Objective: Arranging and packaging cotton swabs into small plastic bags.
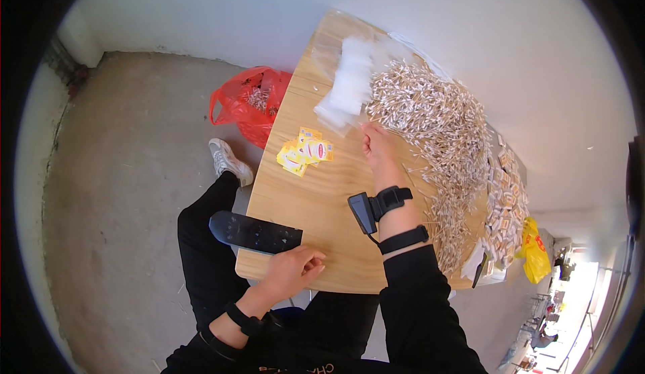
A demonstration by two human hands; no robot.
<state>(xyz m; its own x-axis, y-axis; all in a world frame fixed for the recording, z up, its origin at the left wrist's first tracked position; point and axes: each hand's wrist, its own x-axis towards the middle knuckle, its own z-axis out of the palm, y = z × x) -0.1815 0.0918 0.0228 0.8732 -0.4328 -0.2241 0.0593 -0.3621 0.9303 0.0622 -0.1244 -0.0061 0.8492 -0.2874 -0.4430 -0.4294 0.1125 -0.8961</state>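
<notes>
The right hand [377, 144], fingers curled narrow, is at the near end of the clear bags [353, 82], just left of the heaped cotton swabs [430, 109] on the counter's [342, 219] far right; I cannot tell whether it pinches anything. The left hand [294, 271] is loosely curled at the near edge by a black strip [255, 232], its grip unclear. Yellow cards [304, 152] lie left of the right hand.
</notes>
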